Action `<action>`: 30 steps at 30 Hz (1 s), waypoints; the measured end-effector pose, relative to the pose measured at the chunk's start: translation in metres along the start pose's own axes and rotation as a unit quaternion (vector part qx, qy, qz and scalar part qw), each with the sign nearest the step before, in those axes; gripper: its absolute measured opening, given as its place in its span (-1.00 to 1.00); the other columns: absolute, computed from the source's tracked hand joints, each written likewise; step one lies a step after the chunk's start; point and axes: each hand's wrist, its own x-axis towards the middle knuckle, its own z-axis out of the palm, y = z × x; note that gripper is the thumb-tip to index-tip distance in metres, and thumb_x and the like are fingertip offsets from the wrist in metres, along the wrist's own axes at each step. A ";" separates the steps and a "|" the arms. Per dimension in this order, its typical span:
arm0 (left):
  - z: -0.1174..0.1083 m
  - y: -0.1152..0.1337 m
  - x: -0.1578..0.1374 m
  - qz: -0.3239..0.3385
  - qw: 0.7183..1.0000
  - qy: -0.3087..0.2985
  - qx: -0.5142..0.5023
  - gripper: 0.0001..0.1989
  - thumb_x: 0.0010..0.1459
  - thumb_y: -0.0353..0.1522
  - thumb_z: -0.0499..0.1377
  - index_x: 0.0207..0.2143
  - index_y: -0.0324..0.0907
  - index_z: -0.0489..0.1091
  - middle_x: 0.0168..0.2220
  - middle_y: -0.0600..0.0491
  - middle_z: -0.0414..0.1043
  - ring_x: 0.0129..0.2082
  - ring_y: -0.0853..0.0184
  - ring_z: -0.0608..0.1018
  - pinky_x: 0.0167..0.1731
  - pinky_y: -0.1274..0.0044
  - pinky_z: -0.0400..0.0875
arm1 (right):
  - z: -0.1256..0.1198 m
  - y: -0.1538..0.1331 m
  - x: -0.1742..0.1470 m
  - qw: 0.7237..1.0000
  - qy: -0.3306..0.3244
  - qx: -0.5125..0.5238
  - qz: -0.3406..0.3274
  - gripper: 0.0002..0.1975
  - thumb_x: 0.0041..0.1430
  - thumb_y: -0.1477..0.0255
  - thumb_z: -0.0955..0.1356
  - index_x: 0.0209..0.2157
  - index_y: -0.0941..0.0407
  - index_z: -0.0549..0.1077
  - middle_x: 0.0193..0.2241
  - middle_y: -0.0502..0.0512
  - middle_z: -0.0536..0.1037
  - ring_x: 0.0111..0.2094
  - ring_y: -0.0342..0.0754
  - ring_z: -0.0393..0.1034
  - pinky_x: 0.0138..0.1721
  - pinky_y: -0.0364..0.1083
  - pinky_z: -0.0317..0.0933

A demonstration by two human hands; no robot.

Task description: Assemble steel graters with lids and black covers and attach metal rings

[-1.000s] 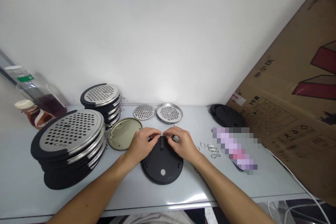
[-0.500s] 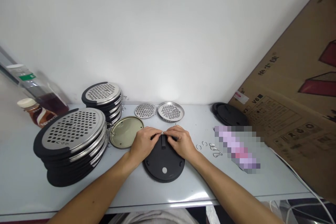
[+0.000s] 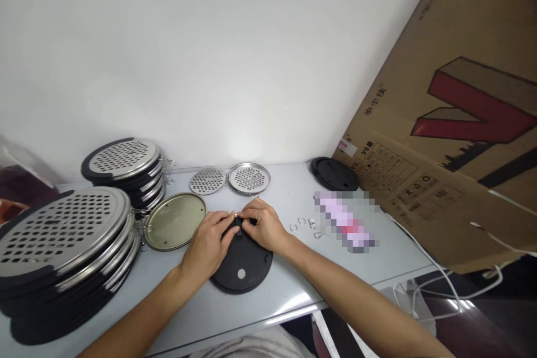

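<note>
A round black lid-like disc [image 3: 240, 268] lies on the table in front of me, with a pale round spot and small slots in its face. At its far edge is a short black strap [image 3: 239, 230]. My left hand [image 3: 211, 238] is closed there in a pinch, its thumb against the strap. Facing it, my right hand [image 3: 262, 225] is pinched too, fingertips meeting those of the left. A tiny shiny metal piece [image 3: 235, 215] shows between the fingertips; its full shape is hidden. Right of the disc lie thin metal rings [image 3: 293, 227] and metal D-shaped clips [image 3: 318, 235].
Two stacks of black-rimmed perforated graters [image 3: 67, 235] stand on the left. An olive round tray [image 3: 176, 222], a loose perforated disc [image 3: 207, 181] and a silver perforated dish [image 3: 249, 179] lie farther back. More black discs [image 3: 334, 174] rest by a large cardboard box [image 3: 403, 168]; white cables hang at right.
The view has swung right, so everything sits farther left and more of the box shows. My left thumb has come onto the strap; both hands stay at the disc's far edge.
</note>
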 end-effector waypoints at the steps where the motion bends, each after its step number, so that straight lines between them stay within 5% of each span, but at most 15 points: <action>1: 0.000 0.000 0.000 -0.001 1.000 0.002 -0.003 -0.75 0.25 -0.39 0.15 -0.04 -0.25 0.45 -0.17 -0.06 0.47 -0.15 0.21 0.46 -0.08 0.35 0.42 | 0.000 0.000 0.000 1.000 0.000 -0.001 0.000 -0.74 0.03 0.68 0.34 -0.33 0.12 0.61 -0.41 0.08 0.56 -0.32 -0.04 0.40 -0.24 -0.10 0.32; 20: -0.004 0.006 0.003 -0.035 0.997 -0.046 -0.045 -0.71 0.27 -0.41 0.11 0.03 -0.22 0.44 -0.15 -0.07 0.40 -0.13 0.23 0.44 -0.03 0.34 0.39 | 0.000 -0.004 -0.002 0.998 0.011 -0.013 0.062 -0.77 0.01 0.69 0.31 -0.47 0.14 0.57 -0.50 0.04 0.44 -0.37 -0.06 0.34 -0.31 -0.12 0.22; 30: -0.004 0.003 0.005 -0.059 0.994 -0.040 -0.079 -0.69 0.26 -0.38 0.12 0.06 -0.12 0.42 -0.13 -0.04 0.40 -0.10 0.24 0.45 -0.02 0.34 0.39 | -0.009 0.000 0.004 0.989 -0.039 0.035 0.140 -0.76 0.01 0.63 0.29 -0.34 0.14 0.56 -0.42 0.05 0.52 -0.36 -0.07 0.38 -0.28 -0.12 0.22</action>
